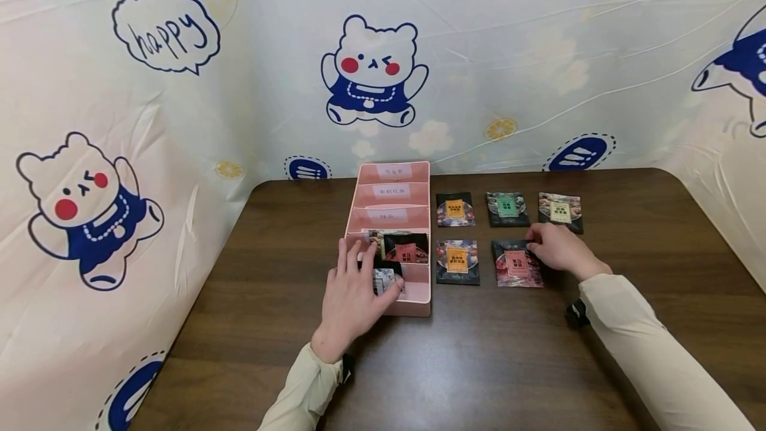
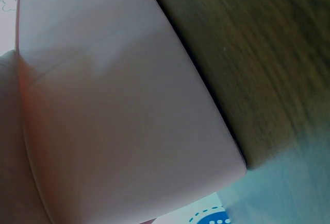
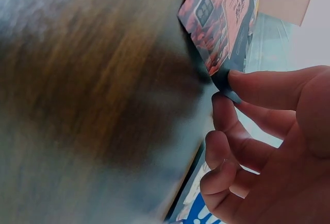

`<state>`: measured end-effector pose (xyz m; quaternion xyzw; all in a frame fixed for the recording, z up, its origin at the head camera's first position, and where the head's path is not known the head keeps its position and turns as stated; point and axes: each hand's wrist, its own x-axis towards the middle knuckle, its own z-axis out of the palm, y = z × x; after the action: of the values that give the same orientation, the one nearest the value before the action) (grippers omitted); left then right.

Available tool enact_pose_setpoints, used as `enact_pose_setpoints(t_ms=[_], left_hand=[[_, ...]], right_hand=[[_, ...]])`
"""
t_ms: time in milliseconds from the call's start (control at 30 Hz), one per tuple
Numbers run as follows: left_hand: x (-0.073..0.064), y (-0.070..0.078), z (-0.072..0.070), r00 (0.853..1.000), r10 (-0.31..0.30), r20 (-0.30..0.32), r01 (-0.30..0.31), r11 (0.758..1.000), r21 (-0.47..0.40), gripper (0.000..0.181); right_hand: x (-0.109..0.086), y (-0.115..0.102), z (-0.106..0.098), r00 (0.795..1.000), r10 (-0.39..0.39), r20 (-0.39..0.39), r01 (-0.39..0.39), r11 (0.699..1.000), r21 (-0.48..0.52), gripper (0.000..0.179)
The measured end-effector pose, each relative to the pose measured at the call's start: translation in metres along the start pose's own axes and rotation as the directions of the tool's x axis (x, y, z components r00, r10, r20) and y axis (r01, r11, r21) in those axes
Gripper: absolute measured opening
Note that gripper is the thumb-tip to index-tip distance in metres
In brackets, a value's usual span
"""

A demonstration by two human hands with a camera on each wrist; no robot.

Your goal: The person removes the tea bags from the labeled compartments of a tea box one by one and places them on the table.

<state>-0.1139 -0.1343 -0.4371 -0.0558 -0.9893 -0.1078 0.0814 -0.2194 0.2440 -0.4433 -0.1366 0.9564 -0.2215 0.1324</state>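
Observation:
My right hand (image 1: pixel 561 249) pinches the upper right corner of a tea sachet with a red label (image 1: pixel 517 263). In the right wrist view the thumb (image 3: pixel 268 86) and forefinger grip that corner, and the sachet (image 3: pixel 227 20) stands tilted up from the table. My left hand (image 1: pixel 356 294) lies over the near left side of a pink divided box (image 1: pixel 419 292), fingers straight and spread. Inside the box, a dark sachet with a red label (image 1: pixel 407 249) leans in one compartment; a silvery sachet (image 1: pixel 384 279) sits in the nearest one, partly hidden by the hand.
Right of the box lie sachets with orange labels (image 1: pixel 455 210) (image 1: pixel 457 262), a green label (image 1: pixel 509 209) and a pale label (image 1: pixel 560 209). The box's far compartments bear paper labels (image 1: pixel 390 191). A patterned cloth (image 1: pixel 479 72) hangs behind the brown table (image 1: pixel 479 364).

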Motion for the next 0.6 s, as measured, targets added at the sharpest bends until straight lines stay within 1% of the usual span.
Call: enact_pose_setpoints(t_ms=[200, 600], left_hand=[[-0.0005, -0.0002, 0.0005, 1.000, 0.005, -0.011, -0.005, 1.000, 0.003, 0.085], [-0.0008, 0.0003, -0.0002, 1.000, -0.001, -0.007, 0.001, 1.000, 0.006, 0.085]], right_hand=[[0.0000, -0.0001, -0.0004, 1.000, 0.010, -0.003, -0.010, 1.000, 0.012, 0.024], [-0.0009, -0.0023, -0.0017, 0.999, 0.002, -0.034, -0.001, 1.000, 0.020, 0.023]])
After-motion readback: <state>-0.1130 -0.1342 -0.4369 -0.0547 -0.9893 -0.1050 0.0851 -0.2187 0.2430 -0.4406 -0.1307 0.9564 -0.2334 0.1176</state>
